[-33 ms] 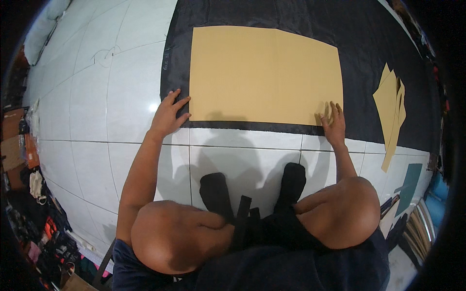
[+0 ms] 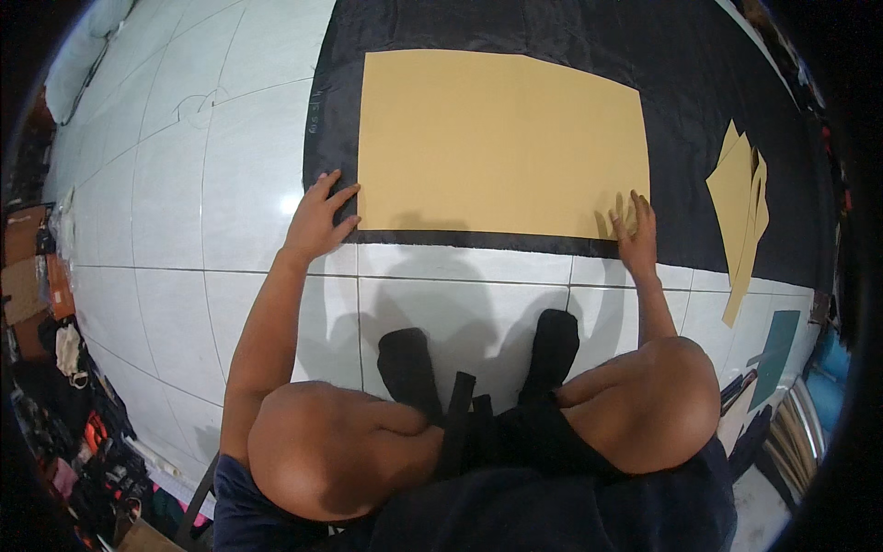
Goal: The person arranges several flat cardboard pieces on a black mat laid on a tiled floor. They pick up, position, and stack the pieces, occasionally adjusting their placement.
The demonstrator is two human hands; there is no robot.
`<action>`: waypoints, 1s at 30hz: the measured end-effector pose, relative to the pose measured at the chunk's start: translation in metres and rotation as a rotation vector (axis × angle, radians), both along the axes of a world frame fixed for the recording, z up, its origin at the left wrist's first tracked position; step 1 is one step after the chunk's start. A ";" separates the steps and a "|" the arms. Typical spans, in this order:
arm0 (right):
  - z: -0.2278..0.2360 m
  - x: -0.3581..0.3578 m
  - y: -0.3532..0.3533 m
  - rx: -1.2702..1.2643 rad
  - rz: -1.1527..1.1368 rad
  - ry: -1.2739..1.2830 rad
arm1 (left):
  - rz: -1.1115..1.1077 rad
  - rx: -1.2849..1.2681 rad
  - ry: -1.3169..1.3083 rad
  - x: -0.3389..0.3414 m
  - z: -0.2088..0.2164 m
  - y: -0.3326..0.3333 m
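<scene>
A large tan paper pattern piece (image 2: 497, 143) lies flat on black fabric (image 2: 423, 28) spread over the floor. Its top edge slopes down toward the right. At its lower left edge rests my left hand (image 2: 320, 219), fingers spread over the fabric, with fingertips by the paper's side. My right hand (image 2: 636, 235) is at the lower right corner, fingers apart, casting a shadow on the paper. Neither hand grips anything. To the right, several narrow, pointed tan pattern pieces (image 2: 736, 202) lie in a stack on the fabric, one reaching past its near edge.
White floor tiles (image 2: 184, 322) extend left of and in front of the fabric. My socked feet (image 2: 409, 368) stand between my hands. Heaped cloth and boxes (image 2: 64, 405) line the left side. A teal strip (image 2: 777, 354) and tan rolls (image 2: 796, 432) are at the right.
My right hand has shifted slightly to the right along the paper's corner. The left hand and paper have barely moved.
</scene>
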State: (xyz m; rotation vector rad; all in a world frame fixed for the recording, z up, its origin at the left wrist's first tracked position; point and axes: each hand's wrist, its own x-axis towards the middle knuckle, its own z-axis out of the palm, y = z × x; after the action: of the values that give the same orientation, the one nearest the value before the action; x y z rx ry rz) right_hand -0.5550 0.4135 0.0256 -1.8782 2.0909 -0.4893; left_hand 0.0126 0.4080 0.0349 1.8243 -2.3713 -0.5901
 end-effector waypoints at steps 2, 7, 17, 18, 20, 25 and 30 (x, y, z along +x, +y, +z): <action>0.035 -0.007 -0.003 0.033 -0.196 -0.422 | 0.002 -0.019 0.047 -0.013 -0.007 -0.006; 0.232 0.065 -0.027 -0.060 0.722 -1.175 | 0.037 -0.029 0.029 0.024 -0.011 0.016; 0.313 0.084 0.039 0.067 1.169 -0.692 | 0.045 0.029 -0.043 -0.007 -0.001 0.003; 0.311 0.082 0.038 0.060 1.168 -0.699 | 0.045 0.026 -0.071 -0.007 0.001 0.004; 0.316 0.080 0.041 0.062 1.144 -0.668 | 0.035 0.042 -0.029 -0.010 -0.004 0.001; 0.310 0.078 0.044 0.056 1.141 -0.664 | 0.054 0.057 0.021 -0.002 -0.004 0.004; 0.306 0.077 0.042 0.055 1.135 -0.671 | 0.062 0.040 0.031 -0.005 -0.001 0.005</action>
State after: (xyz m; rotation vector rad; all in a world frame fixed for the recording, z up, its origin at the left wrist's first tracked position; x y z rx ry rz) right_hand -0.4784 0.4554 0.3316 -2.0822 0.4684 -0.6015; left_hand 0.0081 0.4128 0.0334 1.8828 -2.2905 -0.6593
